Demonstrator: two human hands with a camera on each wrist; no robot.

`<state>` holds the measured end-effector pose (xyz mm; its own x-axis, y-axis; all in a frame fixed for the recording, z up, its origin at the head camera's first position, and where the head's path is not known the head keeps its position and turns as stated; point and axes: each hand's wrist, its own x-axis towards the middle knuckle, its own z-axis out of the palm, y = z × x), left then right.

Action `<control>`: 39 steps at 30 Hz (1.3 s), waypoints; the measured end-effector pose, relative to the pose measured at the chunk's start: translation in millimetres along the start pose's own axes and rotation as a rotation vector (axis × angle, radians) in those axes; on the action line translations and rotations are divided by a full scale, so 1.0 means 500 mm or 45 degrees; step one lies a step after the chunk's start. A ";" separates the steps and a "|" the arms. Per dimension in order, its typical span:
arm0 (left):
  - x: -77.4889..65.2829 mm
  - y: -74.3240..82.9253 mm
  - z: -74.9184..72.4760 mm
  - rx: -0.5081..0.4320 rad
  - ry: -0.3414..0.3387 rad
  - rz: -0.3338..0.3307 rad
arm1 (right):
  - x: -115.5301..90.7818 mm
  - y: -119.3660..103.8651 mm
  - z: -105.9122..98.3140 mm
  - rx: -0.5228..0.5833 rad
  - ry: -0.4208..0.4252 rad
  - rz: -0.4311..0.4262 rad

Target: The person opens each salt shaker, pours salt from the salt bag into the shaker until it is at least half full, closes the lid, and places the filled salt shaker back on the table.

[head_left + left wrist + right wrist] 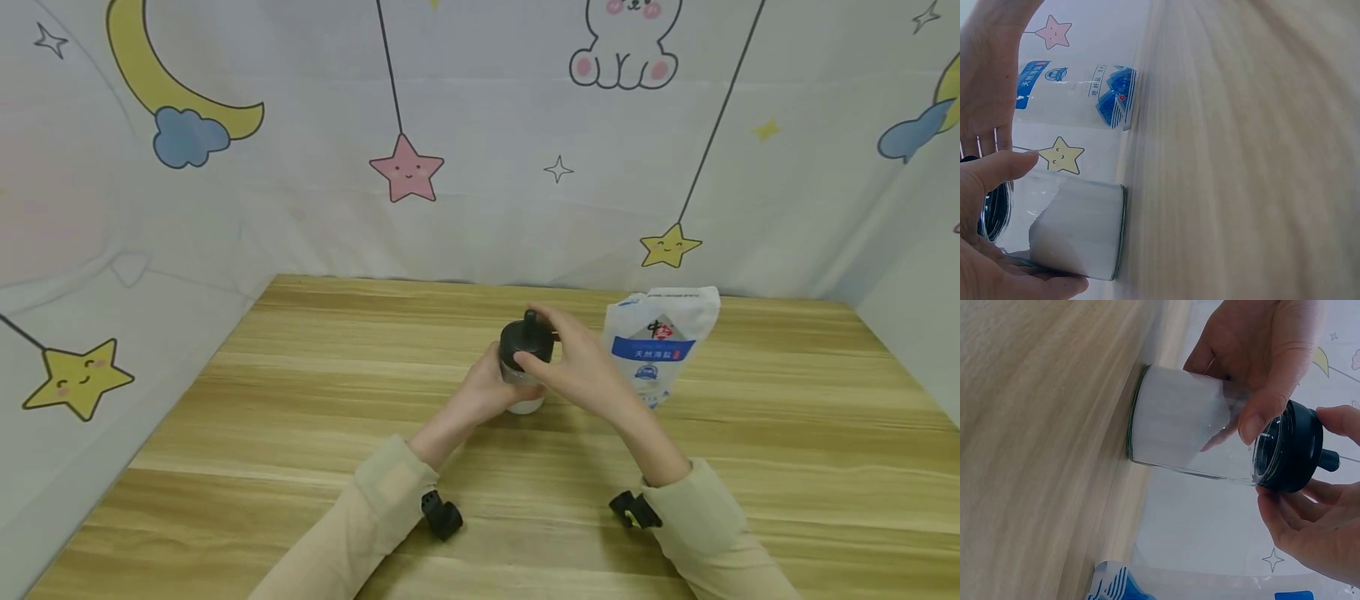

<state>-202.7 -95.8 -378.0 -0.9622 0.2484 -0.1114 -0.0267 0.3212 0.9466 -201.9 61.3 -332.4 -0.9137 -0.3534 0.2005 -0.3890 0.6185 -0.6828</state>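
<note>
A clear glass jar, partly filled with white grains, stands upright on the wooden table. My left hand grips the jar around its upper glass, thumb on one side and fingers on the other. On its mouth sits a black lid with a small knob on top. My right hand holds this lid by its rim, thumb and fingers at opposite sides. Just right of the hands, a white and blue salt bag stands on the table.
The wooden table reaches back to a white cloth backdrop printed with stars and moons. Black wrist cameras show below both forearms, the left camera and the right camera.
</note>
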 end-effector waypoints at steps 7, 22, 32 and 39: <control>0.000 0.001 -0.001 -0.028 -0.029 0.013 | -0.001 0.002 0.002 -0.006 0.034 -0.022; 0.001 0.000 0.001 0.001 -0.011 0.013 | -0.003 0.002 0.002 -0.073 0.038 0.019; 0.002 0.000 -0.001 0.001 -0.035 0.068 | -0.003 0.003 0.003 -0.052 0.014 0.040; 0.005 -0.001 -0.001 0.011 -0.039 0.087 | -0.002 0.003 0.006 -0.040 0.004 0.064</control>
<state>-204.9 -95.8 -378.8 -0.9529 0.2981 -0.0557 0.0415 0.3103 0.9497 -201.2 60.3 -335.9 -0.9327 -0.3188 0.1687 -0.3458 0.6574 -0.6695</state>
